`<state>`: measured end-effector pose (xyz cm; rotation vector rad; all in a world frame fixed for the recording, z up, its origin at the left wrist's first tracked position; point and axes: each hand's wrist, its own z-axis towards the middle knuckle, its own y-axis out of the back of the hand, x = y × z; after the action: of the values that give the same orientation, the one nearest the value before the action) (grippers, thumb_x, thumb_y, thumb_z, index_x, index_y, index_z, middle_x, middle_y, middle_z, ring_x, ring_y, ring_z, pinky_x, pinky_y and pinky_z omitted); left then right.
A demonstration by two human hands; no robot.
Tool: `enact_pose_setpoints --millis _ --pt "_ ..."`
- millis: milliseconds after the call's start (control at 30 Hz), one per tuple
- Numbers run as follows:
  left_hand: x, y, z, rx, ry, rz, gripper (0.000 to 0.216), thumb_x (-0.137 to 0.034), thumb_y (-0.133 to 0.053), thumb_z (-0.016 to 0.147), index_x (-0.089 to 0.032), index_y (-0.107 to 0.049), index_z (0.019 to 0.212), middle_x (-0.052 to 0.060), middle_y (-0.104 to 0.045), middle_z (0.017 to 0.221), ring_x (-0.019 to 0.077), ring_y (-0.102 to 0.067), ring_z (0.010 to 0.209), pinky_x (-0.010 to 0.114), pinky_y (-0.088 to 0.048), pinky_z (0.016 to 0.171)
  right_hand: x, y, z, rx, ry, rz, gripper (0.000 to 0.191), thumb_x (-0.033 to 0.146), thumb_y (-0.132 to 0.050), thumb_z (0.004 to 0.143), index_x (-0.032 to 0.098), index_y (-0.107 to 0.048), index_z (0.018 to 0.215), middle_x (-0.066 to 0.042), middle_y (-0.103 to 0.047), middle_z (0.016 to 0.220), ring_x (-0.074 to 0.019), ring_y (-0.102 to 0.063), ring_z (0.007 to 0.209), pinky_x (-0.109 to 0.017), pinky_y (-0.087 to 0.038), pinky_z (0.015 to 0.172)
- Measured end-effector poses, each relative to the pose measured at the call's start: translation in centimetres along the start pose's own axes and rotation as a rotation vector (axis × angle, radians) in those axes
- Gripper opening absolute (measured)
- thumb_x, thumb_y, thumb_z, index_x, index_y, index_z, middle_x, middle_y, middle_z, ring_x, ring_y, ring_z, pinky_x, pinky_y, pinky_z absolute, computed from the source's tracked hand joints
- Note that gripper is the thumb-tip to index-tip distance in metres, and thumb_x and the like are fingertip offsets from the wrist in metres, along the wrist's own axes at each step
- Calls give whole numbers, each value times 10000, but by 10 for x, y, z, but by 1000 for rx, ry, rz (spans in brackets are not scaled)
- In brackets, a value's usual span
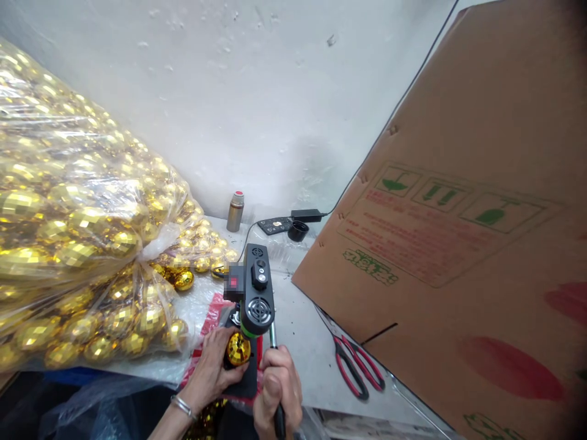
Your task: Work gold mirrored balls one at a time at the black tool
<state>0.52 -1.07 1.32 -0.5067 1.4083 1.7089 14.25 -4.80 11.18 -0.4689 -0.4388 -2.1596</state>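
A gold mirrored ball [238,349] sits on the base of a small black bench drill press [258,293], just below its head. My left hand [215,357] is closed around the ball, thumb on the near side and fingers on the far side. A metal bracelet [183,406] circles that wrist. My right hand [279,391] is wrapped around the press's lever [279,421], whose black grip shows below the fist. The drill tip is hidden behind the head and the ball. Red plastic sheeting [212,315] lies under the base.
Large clear bags of gold balls [92,226] fill the left side, with loose gold balls [184,280] beside them. A big cardboard box [440,232] leans in from the right, near red-handled scissors [355,363]. Behind stand a flask [235,212], a black cup [298,231] and a power adapter [307,215].
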Motion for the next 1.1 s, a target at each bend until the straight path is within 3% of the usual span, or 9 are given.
enact_pose_setpoints --millis 133,300,467,633,733,800,900,1000,1100 --pt "-4 1 2 12 15 -5 498 -260 -729 763 -178 -619 1241 152 -690 1155 368 -637 1093 567 -513 982 0 -3 -5 -23 -44 18 282 181 -360 1031 249 -496 793 25 -573 722 -133 -560 620 -318 -510 830" --pt "-6 1 3 -8 14 -12 511 -257 -732 753 -185 -615 1245 147 -691 1153 362 -643 1080 555 -516 971 -3 -5 -8 -36 -31 64 299 171 -351 1032 237 -503 784 18 -558 710 -134 -546 633 -301 -491 722" --pt "-3 -1 4 -17 7 -30 523 -270 -747 741 -189 -621 1242 144 -694 1142 368 -647 1069 559 -521 955 -9 -8 -13 -59 -20 34 324 197 -342 1059 224 -504 780 29 -553 733 -116 -545 655 -336 -494 871" --pt "-2 -5 3 -42 -3 -21 512 -279 -750 741 -208 -630 1234 133 -696 1112 365 -650 1049 556 -522 946 -11 -12 -21 -42 15 43 349 256 -359 1073 222 -482 748 29 -516 739 -109 -529 672 -272 -490 762" --pt "-3 -5 4 -27 -2 -15 489 -275 -734 753 -206 -635 1227 132 -703 1102 361 -655 1047 556 -526 944 -5 -13 -18 -103 -14 48 366 218 -334 1076 224 -443 727 35 -487 728 -106 -489 655 -292 -475 834" --pt "-5 -4 6 -27 -4 -3 491 -273 -728 755 -191 -635 1230 143 -707 1113 368 -658 1060 570 -526 950 4 -11 -7 -108 -77 61 362 189 -341 1069 223 -438 722 37 -473 715 -103 -471 637 -273 -462 783" --pt "-7 -2 8 -49 -22 21 515 -257 -735 737 -176 -630 1234 159 -713 1141 384 -662 1090 583 -529 962 19 -1 23 -14 -172 92 333 157 -378 1051 221 -464 736 36 -460 696 -95 -455 605 -225 -388 582" --pt "-3 -4 -7 -102 -54 61 494 -230 -730 748 -199 -621 1229 143 -723 1154 367 -678 1090 542 -549 950 28 8 47 81 -187 102 301 138 -388 1043 222 -500 776 40 -451 691 -94 -458 601 -212 -384 558" --pt "12 -12 -45 -150 -189 173 530 -262 -723 800 -237 -579 1310 129 -722 1229 347 -681 1136 498 -541 979 32 9 48 81 -183 101 293 150 -383 1049 227 -498 790 45 -445 691 -92 -450 593 -206 -385 560"
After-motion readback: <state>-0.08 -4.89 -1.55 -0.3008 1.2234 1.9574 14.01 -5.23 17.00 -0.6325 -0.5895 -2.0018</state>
